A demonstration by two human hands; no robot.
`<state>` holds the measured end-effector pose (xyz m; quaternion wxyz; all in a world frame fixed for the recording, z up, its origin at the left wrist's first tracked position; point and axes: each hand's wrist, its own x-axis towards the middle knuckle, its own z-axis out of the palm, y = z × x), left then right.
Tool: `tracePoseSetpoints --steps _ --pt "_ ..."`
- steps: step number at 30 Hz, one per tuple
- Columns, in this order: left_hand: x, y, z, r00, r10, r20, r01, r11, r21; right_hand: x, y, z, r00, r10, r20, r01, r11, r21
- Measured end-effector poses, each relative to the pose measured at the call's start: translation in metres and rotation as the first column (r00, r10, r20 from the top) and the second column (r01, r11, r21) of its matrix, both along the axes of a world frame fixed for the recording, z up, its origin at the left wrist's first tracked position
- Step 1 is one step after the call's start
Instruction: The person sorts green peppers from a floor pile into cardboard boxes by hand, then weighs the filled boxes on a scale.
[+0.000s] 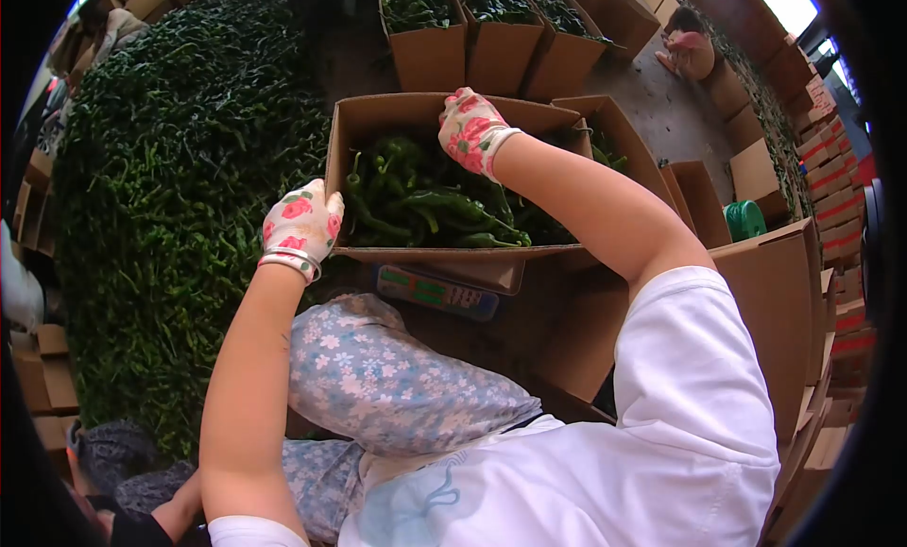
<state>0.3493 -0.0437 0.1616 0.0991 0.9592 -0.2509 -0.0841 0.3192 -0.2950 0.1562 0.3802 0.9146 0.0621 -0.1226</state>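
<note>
An open cardboard box (453, 252) stands before my knees, with long green peppers (425, 202) lying inside it. My left hand (300, 224), in a white glove with a rose print, is closed on the box's left wall near its front corner. At the far rim, my right hand (472, 131) in a matching glove is closed over the cardboard edge; its fingertips are partly hidden. Below the box's near side shows a digital scale (436, 292) with lit green readouts. The box seems to rest on the scale, though the contact is hidden.
A large heap of green peppers (179, 207) spreads along the left. Filled boxes (430, 60) line the far side. At the right are a green tape roll (745, 220) and another open box (770, 292). A person (688, 48) crouches at far right; others are at left.
</note>
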Motion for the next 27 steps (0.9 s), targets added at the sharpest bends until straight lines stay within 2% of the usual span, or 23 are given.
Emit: tracePoseSetpoints --steps 2,3,4,5,6,7,8,10,12,13,14,15,16,17,18,19,20,22,24,27 --pt "-0.001 -0.001 -0.002 1.000 0.008 -0.002 -0.008 1.000 -0.024 -0.019 -0.016 0.007 0.977 0.145 0.154 -0.185 0.939 0.291" --pt "-0.003 -0.001 -0.002 1.000 0.004 0.016 -0.004 0.999 -0.041 -0.033 -0.026 0.018 0.970 0.116 0.214 -0.218 0.805 0.551" --pt "-0.004 -0.002 0.000 1.000 0.002 0.012 -0.001 0.999 -0.045 -0.046 -0.033 0.028 0.923 0.089 0.374 -0.337 0.655 0.676" --pt "-0.004 -0.003 0.001 1.000 0.007 -0.008 -0.007 0.999 -0.039 -0.058 -0.038 0.038 0.900 -0.037 0.434 -0.370 0.459 0.808" --pt "-0.004 -0.004 0.003 1.000 0.012 -0.026 -0.012 1.000 -0.029 -0.070 -0.045 0.050 0.894 -0.137 0.427 -0.378 0.285 0.881" --pt "-0.003 -0.004 0.003 1.000 0.005 -0.030 -0.006 1.000 -0.028 -0.085 -0.043 0.068 0.920 -0.310 0.240 -0.250 0.007 0.968" --pt "-0.002 -0.004 0.003 0.999 0.014 -0.032 -0.015 0.999 -0.036 -0.102 -0.044 0.079 0.907 -0.414 0.076 -0.199 -0.262 0.944" --pt "0.000 -0.005 0.000 0.999 0.014 -0.036 -0.015 0.999 -0.044 -0.125 -0.048 0.090 0.900 -0.436 0.013 -0.152 -0.284 0.947" --pt "0.001 -0.006 -0.002 1.000 0.009 0.029 -0.007 0.998 -0.057 -0.124 -0.045 0.080 0.955 -0.252 0.155 -0.140 0.074 0.987" --pt "0.001 -0.008 -0.001 1.000 0.019 0.024 -0.018 0.999 -0.038 -0.112 -0.038 0.069 0.950 -0.137 0.281 -0.221 0.341 0.914" --pt "0.002 -0.008 -0.003 1.000 0.012 0.025 -0.011 0.999 -0.036 -0.099 -0.025 0.058 0.938 -0.067 0.340 -0.255 0.531 0.808" --pt "0.004 -0.006 -0.008 0.997 0.001 0.073 0.003 0.999 -0.051 -0.076 -0.009 0.052 0.969 0.037 0.244 -0.200 0.699 0.687" --pt "0.004 -0.004 -0.010 0.993 -0.006 0.120 0.014 0.998 -0.064 -0.049 -0.004 0.024 0.973 0.093 0.210 -0.173 0.899 0.403" --pt "0.004 -0.003 -0.008 0.995 -0.002 0.099 0.007 0.998 -0.058 -0.028 0.008 0.003 0.959 -0.075 0.274 -0.054 0.899 0.434" --pt "0.003 0.000 -0.009 0.995 0.000 0.098 0.006 0.999 -0.054 -0.013 0.017 0.006 0.995 0.083 0.048 -0.089 0.985 0.146" --pt "0.001 0.002 -0.010 0.993 0.014 0.120 -0.005 0.997 -0.079 -0.001 0.020 0.004 0.995 0.074 -0.064 -0.069 0.994 0.082" --pt "-0.001 0.003 -0.011 0.990 0.028 0.142 -0.013 0.994 -0.105 0.005 0.013 -0.002 0.995 0.076 -0.062 -0.071 0.994 0.084" --pt "-0.005 0.002 0.000 0.997 0.037 0.071 -0.032 0.997 -0.069 0.006 -0.004 -0.013 0.954 0.298 -0.012 -0.298 0.954 0.014" --pt "-0.006 -0.001 0.002 0.999 0.050 0.001 -0.050 0.998 -0.043 -0.012 -0.009 -0.003 0.983 0.178 0.054 -0.181 0.981 0.075" --pt "-0.005 -0.001 -0.003 0.999 0.052 0.004 -0.051 0.997 -0.056 -0.029 -0.028 -0.015 0.968 0.214 0.130 -0.232 0.963 0.140"
